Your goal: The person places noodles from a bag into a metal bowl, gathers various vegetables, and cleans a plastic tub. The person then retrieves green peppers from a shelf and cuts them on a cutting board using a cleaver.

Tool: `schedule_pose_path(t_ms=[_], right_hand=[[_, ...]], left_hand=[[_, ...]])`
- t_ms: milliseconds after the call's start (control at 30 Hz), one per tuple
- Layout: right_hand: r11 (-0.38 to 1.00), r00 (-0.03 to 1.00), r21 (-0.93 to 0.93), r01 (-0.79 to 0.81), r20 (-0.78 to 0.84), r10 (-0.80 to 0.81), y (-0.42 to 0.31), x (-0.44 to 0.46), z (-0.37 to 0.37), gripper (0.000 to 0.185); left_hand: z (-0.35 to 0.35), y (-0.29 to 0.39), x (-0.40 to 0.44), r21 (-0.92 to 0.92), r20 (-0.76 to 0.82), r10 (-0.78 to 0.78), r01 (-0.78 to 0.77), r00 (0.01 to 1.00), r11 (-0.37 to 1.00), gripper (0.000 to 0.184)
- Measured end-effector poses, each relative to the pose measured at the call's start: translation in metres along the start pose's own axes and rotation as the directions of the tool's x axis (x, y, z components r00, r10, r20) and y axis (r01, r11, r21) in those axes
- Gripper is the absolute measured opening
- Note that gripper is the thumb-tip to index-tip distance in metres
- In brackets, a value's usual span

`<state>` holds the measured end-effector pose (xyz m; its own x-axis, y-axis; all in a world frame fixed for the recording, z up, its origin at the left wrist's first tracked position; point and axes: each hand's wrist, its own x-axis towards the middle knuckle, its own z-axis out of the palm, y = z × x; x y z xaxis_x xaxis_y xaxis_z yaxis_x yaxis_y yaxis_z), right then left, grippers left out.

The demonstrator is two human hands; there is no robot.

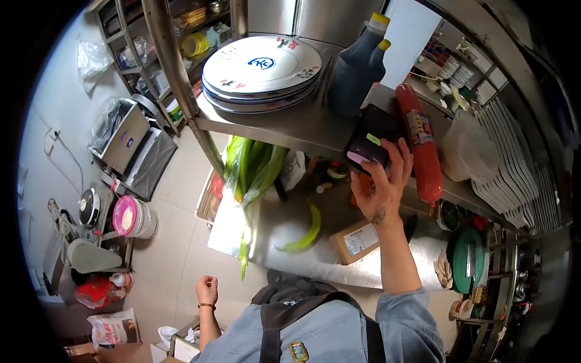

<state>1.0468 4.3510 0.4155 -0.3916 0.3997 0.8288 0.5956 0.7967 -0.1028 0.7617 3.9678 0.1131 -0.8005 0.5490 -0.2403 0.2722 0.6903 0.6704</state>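
My right hand (384,187) reaches up to the steel shelf, its fingers spread at the near edge of a black boxy object (378,127) with a green label and a pinkish patch. The fingertips seem to touch that object, but no grip around it shows. Beside it lies a long red-wrapped sausage (420,142). Behind stand dark bottles (357,66) with yellow caps. Low at my left side hangs my left hand (207,290), fingers curled and nothing visible in them.
Stacked plates (261,63) sit at the shelf's left, white dishes (508,160) at its right. On the lower counter are green vegetables in plastic (254,163), a green curved pepper (305,233) and a cardboard box (357,242). A white bucket (145,219) stands left.
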Motion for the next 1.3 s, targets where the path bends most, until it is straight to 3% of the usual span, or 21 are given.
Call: schedule_pose_path(t_ms=[367, 500, 633, 700, 767, 833, 867, 933, 1100, 1200, 1233, 1300], right_hand=[[0.999, 1.000, 0.042, -0.009, 0.028, 0.008, -0.001, 0.002, -0.002, 0.027], [0.999, 1.000, 0.039, -0.012, 0.025, 0.011, -0.002, 0.000, -0.001, 0.026], [1.000, 0.999, 0.009, 0.021, 0.031, -0.021, -0.004, 0.002, 0.000, 0.024], [1.000, 0.999, 0.009, 0.021, 0.024, -0.021, -0.003, 0.002, 0.001, 0.023], [1.000, 1.000, 0.010, 0.021, 0.020, -0.021, -0.004, 0.002, 0.002, 0.023], [1.000, 1.000, 0.000, 0.005, 0.024, -0.005, -0.007, 0.000, 0.002, 0.022], [1.000, 1.000, -0.002, -0.003, 0.023, 0.003, -0.007, 0.000, 0.002, 0.022], [1.000, 1.000, -0.004, -0.007, 0.019, 0.007, -0.005, 0.001, 0.003, 0.021], [0.999, 0.999, -0.031, -0.016, 0.029, 0.017, -0.007, 0.002, 0.001, 0.022], [1.000, 1.000, -0.004, -0.011, 0.025, 0.011, -0.005, 0.002, 0.001, 0.024], [1.000, 1.000, -0.009, -0.016, 0.019, 0.016, -0.004, 0.001, 0.001, 0.024], [1.000, 1.000, 0.021, -0.014, 0.001, 0.014, -0.002, -0.001, 0.002, 0.026]], left_hand=[[0.004, 0.022, 0.010, 0.044, -0.017, 0.024, -0.023, 1.000, 0.999, 0.021], [0.003, 0.035, 0.028, -0.058, -0.090, 0.091, -0.097, 0.992, 0.994, 0.024], [-0.013, 0.135, 0.046, -0.474, -0.016, 0.288, -0.261, 0.957, 0.841, 0.020], [-0.007, 0.180, 0.063, -0.554, -0.061, 0.478, -0.428, 0.876, 0.714, 0.019], [-0.009, 0.242, 0.065, -0.643, -0.016, 0.580, -0.453, 0.815, 0.618, 0.023], [0.009, 0.264, 0.086, -0.347, -0.091, 0.700, -0.681, 0.709, 0.645, 0.030], [0.018, 0.260, 0.094, -0.348, -0.091, 0.697, -0.679, 0.711, 0.647, 0.030], [0.041, 0.253, 0.108, 0.189, -0.139, 0.601, -0.575, 0.787, 0.796, 0.043], [0.060, 0.233, 0.118, 0.063, -0.123, 0.517, -0.513, 0.847, 0.856, 0.062], [0.055, 0.250, 0.110, -0.213, 0.011, 0.271, -0.263, 0.962, 0.941, 0.077], [0.059, 0.246, 0.112, -0.211, 0.014, 0.280, -0.270, 0.960, 0.939, 0.077], [0.072, 0.234, 0.121, -0.134, -0.176, 0.450, -0.475, 0.875, 0.870, 0.077]])
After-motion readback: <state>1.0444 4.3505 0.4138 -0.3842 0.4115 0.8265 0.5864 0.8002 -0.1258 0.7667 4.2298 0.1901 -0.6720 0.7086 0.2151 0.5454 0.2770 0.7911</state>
